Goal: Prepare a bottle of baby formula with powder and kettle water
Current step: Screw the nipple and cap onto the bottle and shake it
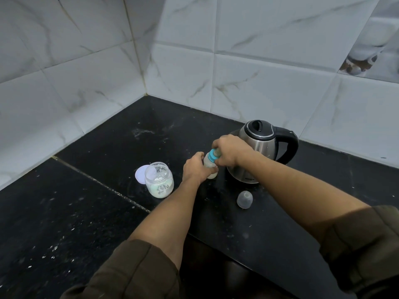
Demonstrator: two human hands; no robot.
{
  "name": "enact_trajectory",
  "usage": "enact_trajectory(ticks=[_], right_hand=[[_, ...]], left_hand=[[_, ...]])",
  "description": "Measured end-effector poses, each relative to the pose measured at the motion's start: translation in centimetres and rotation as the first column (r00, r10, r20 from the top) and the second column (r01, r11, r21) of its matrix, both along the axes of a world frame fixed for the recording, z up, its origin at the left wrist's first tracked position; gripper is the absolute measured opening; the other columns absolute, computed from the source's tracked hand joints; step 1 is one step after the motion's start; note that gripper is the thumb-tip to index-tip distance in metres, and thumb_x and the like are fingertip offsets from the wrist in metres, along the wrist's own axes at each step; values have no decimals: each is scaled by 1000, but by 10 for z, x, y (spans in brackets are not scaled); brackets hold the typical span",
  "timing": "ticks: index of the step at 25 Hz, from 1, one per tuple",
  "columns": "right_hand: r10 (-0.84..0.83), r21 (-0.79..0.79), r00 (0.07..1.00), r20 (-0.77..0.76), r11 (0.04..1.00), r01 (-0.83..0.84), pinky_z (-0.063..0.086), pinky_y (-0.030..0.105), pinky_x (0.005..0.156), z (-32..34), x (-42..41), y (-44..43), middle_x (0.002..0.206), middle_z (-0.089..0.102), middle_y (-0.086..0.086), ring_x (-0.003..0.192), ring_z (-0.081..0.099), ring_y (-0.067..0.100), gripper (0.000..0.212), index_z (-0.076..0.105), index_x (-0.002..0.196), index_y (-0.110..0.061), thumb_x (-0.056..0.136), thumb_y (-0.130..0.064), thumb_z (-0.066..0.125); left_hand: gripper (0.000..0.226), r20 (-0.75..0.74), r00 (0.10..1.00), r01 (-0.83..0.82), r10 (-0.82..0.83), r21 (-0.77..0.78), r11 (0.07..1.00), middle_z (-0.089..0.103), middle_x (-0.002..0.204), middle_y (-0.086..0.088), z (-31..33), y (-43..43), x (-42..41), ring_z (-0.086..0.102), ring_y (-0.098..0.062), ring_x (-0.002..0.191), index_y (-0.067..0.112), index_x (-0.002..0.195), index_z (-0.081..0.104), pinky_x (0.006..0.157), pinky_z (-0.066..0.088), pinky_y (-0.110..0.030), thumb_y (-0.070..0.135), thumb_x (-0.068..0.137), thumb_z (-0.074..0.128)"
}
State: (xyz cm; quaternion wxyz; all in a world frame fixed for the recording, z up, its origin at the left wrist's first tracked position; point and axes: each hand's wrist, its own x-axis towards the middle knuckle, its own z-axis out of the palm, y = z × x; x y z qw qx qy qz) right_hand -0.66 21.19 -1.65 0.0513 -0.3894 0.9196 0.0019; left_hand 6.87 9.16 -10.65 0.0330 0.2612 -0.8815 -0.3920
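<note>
Fingers of the right hand (pixel 230 151) are closing down over the top of the baby bottle (pixel 210 164), wrapping the nipple end just above the teal collar ring (pixel 214 155), so the tip itself is hidden under the palm. Meanwhile the left hand (pixel 195 169) is curling around the bottle's lower body from the left side, gripping it; the bottle is tilting slightly and showing pale milky contents through its wall. It is sitting low over the black countertop (pixel 86 212), just in front of and to the left of the steel kettle (pixel 257 152), whose black lid is lying shut and whose handle is pointing right. Nearer the camera, the clear bottle cap (pixel 244 199) is lying on the counter, apart from the bottle. To the left, the open formula jar (pixel 159 180) is standing upright holding white powder, with its white lid (pixel 141 174) lying flat just behind it, touching or nearly so. Brown sleeves are covering both upper arms
</note>
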Motion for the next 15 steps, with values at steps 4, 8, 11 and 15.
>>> enact_trajectory(ticks=[4,8,11,15], right_hand=[[-15,5,1000,23,1000,14,56,38,80,-5,-6,-8,110,68,3,94,60,22,40,70,118,-19,80,-30,75],[-4,35,999,40,999,2,56,37,78,-5,-11,-12,106,69,1,94,62,23,42,71,118,-21,77,-34,76],[44,72,998,41,996,-47,51,34,73,-2,-9,-16,96,65,-3,88,59,21,42,71,116,-22,77,-37,76],[109,119,992,69,986,-117,45,30,70,0,1,-19,95,63,-4,87,60,19,45,72,120,-21,79,-39,79]], left_hand=[[52,-1,1000,11,-11,15,1000,72,104,5,-4,0,-7,66,-15,98,23,117,65,83,53,-33,40,74,89],[34,31,999,44,-44,4,999,74,91,8,0,-4,-7,69,-13,91,24,100,73,84,58,-35,38,73,88],[28,53,997,51,-51,-9,999,73,86,8,4,-7,0,68,-13,88,25,93,75,77,57,-32,38,72,87],[35,64,997,47,-47,9,999,74,91,8,6,-5,14,68,-12,92,24,102,75,83,59,-34,36,72,89]])
